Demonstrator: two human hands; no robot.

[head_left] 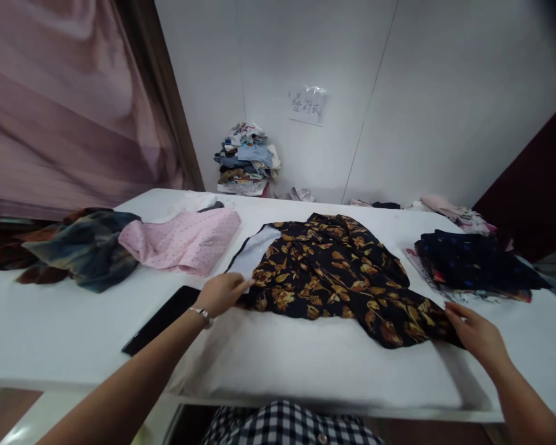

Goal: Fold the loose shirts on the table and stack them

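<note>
A black shirt [324,266] with gold and brown flowers lies spread and partly rumpled in the middle of the white table [88,334]. At its near left edge my left hand [222,293] is closed in a pinch on the cloth, a bracelet on the wrist. My right hand [479,330] grips the end of what looks like a sleeve, stretched out to the right. The far left part of the shirt is flopped open, with a dark edge curving round pale cloth. A flat black object [162,321] lies under and beside my left forearm.
Left of the shirt lie a pink dotted garment [185,238] and a heap of dark, multicoloured cloth [90,247]. Folded dark clothes [472,259] are stacked on the right. Against the wall rises a tall clothes pile [250,157], with a paper sign [308,106] above.
</note>
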